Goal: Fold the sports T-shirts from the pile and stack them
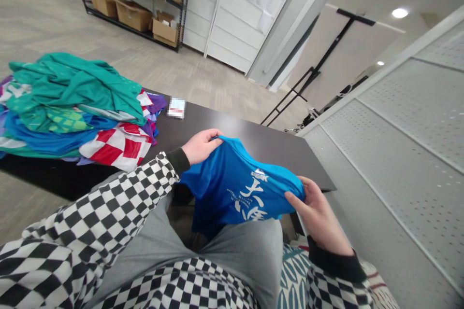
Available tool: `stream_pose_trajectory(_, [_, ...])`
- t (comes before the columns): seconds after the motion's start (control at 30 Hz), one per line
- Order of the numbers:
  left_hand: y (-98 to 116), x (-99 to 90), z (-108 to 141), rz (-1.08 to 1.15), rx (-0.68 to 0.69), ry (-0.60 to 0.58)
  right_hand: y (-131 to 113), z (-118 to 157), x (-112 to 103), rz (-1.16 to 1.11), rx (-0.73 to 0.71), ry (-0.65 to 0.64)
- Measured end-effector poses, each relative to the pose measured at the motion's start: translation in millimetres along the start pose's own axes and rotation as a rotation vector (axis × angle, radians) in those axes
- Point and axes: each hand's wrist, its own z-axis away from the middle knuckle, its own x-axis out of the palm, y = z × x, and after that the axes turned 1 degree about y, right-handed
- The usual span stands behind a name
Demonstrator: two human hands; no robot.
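My left hand (pixel 201 146) pinches one edge of a bright blue T-shirt (pixel 235 188), and my right hand (pixel 317 215) grips the opposite edge. The shirt hangs bunched between them above my grey trousers (pixel 235 263), its white print of Chinese characters and small lettering facing up. It is held just in front of the near edge of a dark tabletop (pixel 253 135). My sleeves have a black-and-white checkered pattern with black cuffs. Farther left on the table lies a heap of folded and crumpled garments (pixel 61 106) in green, blue, purple and red-white check.
A small white card (pixel 176 107), blurred, lies on the tabletop. A perforated white wall panel (pixel 398 154) runs along the right. A patterned cushion (pixel 293 282) is by my right knee. Metal shelves with cardboard boxes (pixel 134 14) stand across the carpet.
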Motion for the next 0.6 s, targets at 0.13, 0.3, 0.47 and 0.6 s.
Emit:
stream_pose_trajectory(0.13, [15,-10.9,11,-0.464,0.223,0.121,10,-4,-9,0.059,0.042,-0.027])
stream_pose_trajectory(0.3, [58,-14.9,43,-0.891,0.141,-0.007,40,-15,-27,0.646,-0.121,0.092])
stream_pose_trajectory(0.47, [66,26.2,106,-0.516,-0.317,-0.275,61,-16,-48,1.008,0.065,0.218])
stream_pose_trajectory(0.6, [38,74.5,161,-0.015,-0.763,-0.533,81,-13,-60,1.002,0.270,0.147])
